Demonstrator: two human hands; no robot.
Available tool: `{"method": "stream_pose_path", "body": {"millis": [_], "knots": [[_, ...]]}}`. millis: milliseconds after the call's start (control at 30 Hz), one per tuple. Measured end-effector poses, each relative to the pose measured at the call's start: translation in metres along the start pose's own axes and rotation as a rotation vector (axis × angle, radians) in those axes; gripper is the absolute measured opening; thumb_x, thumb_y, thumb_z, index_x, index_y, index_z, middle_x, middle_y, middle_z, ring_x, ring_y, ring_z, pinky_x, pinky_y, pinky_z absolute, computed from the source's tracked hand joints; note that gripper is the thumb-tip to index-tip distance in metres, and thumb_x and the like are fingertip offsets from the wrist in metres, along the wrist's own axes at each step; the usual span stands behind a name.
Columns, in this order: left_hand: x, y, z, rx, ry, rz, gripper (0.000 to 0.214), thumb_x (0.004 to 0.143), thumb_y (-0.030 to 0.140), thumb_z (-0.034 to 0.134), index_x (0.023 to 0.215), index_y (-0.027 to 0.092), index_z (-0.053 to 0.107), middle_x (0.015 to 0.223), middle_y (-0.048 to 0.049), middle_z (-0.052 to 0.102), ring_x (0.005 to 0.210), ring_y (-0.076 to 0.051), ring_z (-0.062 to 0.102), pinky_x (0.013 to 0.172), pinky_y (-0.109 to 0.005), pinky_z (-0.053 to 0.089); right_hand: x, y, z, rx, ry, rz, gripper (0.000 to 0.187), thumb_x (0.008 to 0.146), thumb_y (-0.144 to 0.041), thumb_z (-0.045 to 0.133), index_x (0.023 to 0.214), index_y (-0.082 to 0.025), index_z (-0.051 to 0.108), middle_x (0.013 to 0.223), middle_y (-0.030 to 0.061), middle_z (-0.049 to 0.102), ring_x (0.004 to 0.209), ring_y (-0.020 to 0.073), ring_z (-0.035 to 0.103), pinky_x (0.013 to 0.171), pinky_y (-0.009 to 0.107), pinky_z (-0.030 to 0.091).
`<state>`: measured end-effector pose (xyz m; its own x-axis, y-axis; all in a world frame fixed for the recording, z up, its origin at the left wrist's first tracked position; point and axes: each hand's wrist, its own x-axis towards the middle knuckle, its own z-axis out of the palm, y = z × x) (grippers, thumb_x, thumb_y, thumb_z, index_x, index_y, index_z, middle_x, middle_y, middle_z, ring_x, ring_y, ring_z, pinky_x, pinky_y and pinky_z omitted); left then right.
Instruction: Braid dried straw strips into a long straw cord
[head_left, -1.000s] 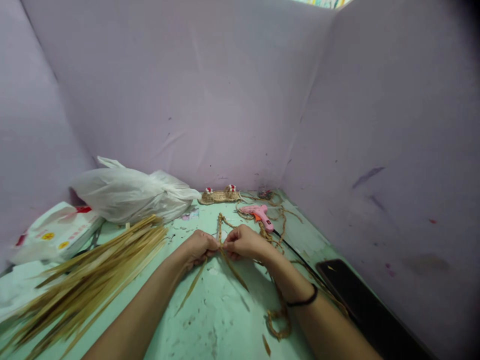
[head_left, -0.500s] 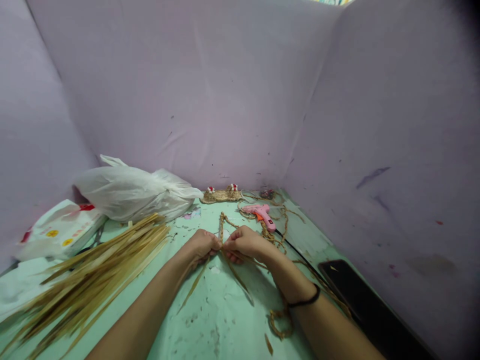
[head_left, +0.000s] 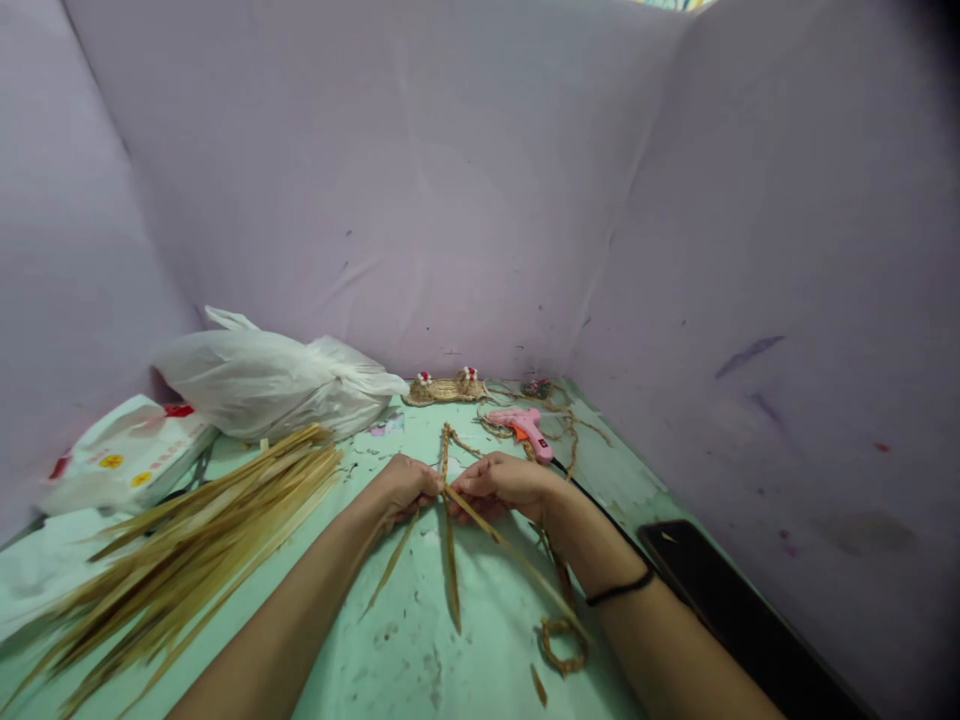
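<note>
A narrow braid of dried leaf strips (head_left: 445, 455) stands up from the table in front of me. My left hand (head_left: 409, 485) pinches its lower end between thumb and finger. Close by on the other side, my right hand (head_left: 506, 482) has its fingers curled at the same spot, on a leaf strip; its fingertips are partly hidden. Loose strips fan out below the pinch: one short strip (head_left: 394, 562) to the left, a dark strip (head_left: 451, 575) straight down, and a long pale strip (head_left: 525, 565) slanting right in front of my right hand.
Dried leaf strips (head_left: 217, 545) lie at left, by a white plastic bag (head_left: 277, 385) and a printed packet (head_left: 139, 450). Behind are a woven piece with flowers (head_left: 446, 390) and a pink glue gun (head_left: 525, 425). A braid coil (head_left: 562, 645) and a black phone-like slab (head_left: 720, 590) lie right.
The long pale strip now slants down to the right in front of my right hand. The dark strip has swung to hang straighter down. My left hand keeps its pinch.
</note>
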<state>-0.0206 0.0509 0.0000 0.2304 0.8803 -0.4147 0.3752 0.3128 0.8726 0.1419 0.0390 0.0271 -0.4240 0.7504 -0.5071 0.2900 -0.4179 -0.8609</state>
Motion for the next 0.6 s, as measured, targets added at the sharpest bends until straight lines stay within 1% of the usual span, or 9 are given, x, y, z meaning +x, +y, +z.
{"method": "stream_pose_path", "body": {"millis": [67,133,200,300,467,600], "knots": [[0.000,0.001,0.000,-0.008,0.002,-0.010,0.010,0.053,0.024,0.051,0.053,0.015,0.048,0.034,0.0072,0.033,0.027,-0.004,0.018,0.030,-0.020,0.009,-0.002,0.000,0.001,-0.026,0.000,-0.035,0.017,0.070,-0.009,0.048,0.070,-0.010,0.065,0.063,0.0025,0.064,0.051,0.0074,0.055,0.049,0.019,0.044],[-0.001,0.001,0.000,-0.020,-0.001,-0.012,0.009,0.054,0.023,0.051,0.052,0.015,0.048,0.033,0.0072,0.032,0.026,-0.003,0.017,0.030,-0.020,0.008,-0.001,0.002,0.002,-0.010,0.056,-0.052,0.015,0.069,-0.008,0.050,0.068,-0.010,0.065,0.059,0.0011,0.062,0.047,0.0056,0.052,0.047,0.016,0.042],[-0.002,0.002,0.000,-0.035,0.004,-0.005,0.009,0.054,0.022,0.051,0.051,0.015,0.047,0.033,0.0070,0.032,0.027,-0.003,0.017,0.031,-0.020,0.007,0.004,0.006,0.005,0.049,0.122,-0.049,0.012,0.069,-0.010,0.052,0.064,-0.009,0.062,0.054,0.0003,0.060,0.042,0.0047,0.049,0.042,0.015,0.039],[-0.003,0.002,0.000,-0.067,0.009,-0.004,0.009,0.053,0.021,0.050,0.048,0.015,0.044,0.033,0.0068,0.032,0.027,-0.003,0.017,0.032,-0.019,0.006,0.014,0.013,0.008,0.139,0.158,-0.033,0.012,0.070,-0.014,0.055,0.059,-0.010,0.057,0.046,-0.0005,0.056,0.038,0.0055,0.047,0.039,0.016,0.038],[0.001,-0.002,0.001,-0.092,-0.030,0.011,0.006,0.052,0.019,0.049,0.049,0.015,0.046,0.033,0.0067,0.032,0.027,-0.003,0.017,0.032,-0.020,0.006,0.022,0.017,0.013,0.258,0.155,-0.037,0.008,0.067,-0.012,0.058,0.062,-0.012,0.052,0.049,-0.0005,0.057,0.044,0.0075,0.053,0.051,0.021,0.047],[0.004,-0.005,0.001,-0.084,-0.035,0.040,0.006,0.053,0.019,0.048,0.049,0.015,0.046,0.033,0.0069,0.030,0.027,-0.003,0.017,0.032,-0.020,0.006,0.021,0.015,0.016,0.347,0.100,-0.038,0.008,0.074,-0.008,0.048,0.067,-0.012,0.049,0.052,0.0015,0.058,0.048,0.0103,0.057,0.056,0.025,0.049]]}}
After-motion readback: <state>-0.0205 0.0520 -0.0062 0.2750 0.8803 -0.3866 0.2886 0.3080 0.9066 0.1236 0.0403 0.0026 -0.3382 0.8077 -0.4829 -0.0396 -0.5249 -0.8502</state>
